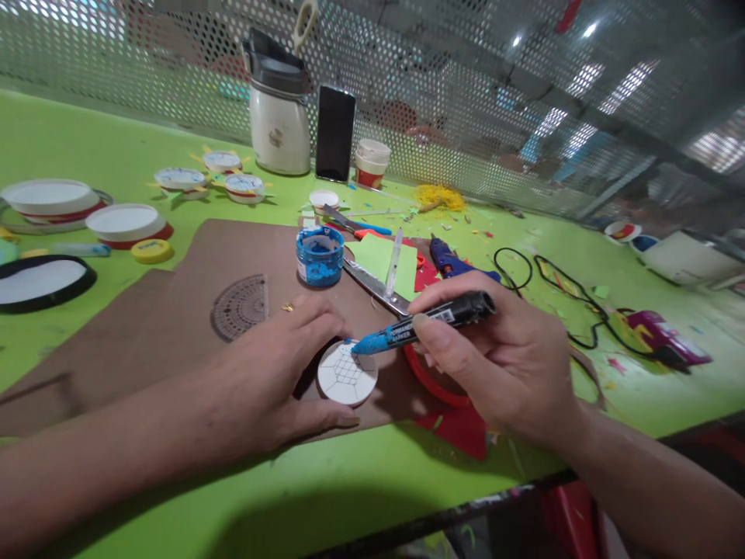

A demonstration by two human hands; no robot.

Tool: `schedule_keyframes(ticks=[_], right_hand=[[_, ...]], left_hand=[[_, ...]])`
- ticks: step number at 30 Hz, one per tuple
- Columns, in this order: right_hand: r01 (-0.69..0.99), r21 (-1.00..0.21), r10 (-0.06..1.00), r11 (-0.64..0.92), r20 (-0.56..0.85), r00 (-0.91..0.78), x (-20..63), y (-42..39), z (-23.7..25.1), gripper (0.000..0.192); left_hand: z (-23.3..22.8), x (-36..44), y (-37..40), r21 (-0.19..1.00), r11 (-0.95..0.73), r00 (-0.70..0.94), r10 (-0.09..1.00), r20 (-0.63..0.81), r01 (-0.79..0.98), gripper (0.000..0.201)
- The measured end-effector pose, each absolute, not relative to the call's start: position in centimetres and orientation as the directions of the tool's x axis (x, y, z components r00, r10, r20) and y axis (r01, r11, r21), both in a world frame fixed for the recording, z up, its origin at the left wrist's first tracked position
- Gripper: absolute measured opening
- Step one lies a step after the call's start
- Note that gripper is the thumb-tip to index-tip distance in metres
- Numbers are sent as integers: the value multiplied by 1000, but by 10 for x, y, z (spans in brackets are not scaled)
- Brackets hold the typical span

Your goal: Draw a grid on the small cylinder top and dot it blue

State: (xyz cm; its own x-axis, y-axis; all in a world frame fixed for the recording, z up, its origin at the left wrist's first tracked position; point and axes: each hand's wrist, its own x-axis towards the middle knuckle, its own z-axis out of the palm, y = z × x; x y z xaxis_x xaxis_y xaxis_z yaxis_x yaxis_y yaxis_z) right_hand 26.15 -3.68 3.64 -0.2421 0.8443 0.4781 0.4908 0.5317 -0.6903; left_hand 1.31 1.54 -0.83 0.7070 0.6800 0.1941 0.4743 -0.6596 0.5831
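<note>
Between the thumb and fingers of my left hand (279,369) sits a small white disc (344,393) with dark lines drawn across its face in a grid-like pattern. My right hand (506,361) is wrapped round a black permanent marker (445,317), whose front end is smeared blue. The marker's tip meets the upper part of the disc, where a few blue spots show. Just beyond the hands stands an uncapped jar of blue paint (320,262). A clear protractor (241,307) lies by my left wrist on brown board (186,310).
Scissors (372,281), a utility knife (343,220) and a blue glue gun (451,256) lie beyond my right hand. A red ring (434,380) is under it. White cup pieces (125,221) sit left; a phone (336,132) and a jug (279,116) stand behind. Black cord (573,289) trails right.
</note>
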Motion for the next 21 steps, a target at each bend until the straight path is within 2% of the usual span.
schedule_keyframes(ticks=[4, 12, 21], right_hand=[[479, -664, 811, 574, 540, -225, 260, -36, 36, 8], [520, -609, 791, 599, 554, -262, 261, -39, 32, 8], [462, -667, 792, 585, 594, -144, 256, -36, 29, 7]], left_hand=[[-11, 13, 17, 584, -677, 715, 663, 220, 448, 34], [-10, 13, 17, 590, -663, 711, 673, 202, 460, 39], [-15, 12, 16, 565, -682, 699, 674, 239, 465, 41]])
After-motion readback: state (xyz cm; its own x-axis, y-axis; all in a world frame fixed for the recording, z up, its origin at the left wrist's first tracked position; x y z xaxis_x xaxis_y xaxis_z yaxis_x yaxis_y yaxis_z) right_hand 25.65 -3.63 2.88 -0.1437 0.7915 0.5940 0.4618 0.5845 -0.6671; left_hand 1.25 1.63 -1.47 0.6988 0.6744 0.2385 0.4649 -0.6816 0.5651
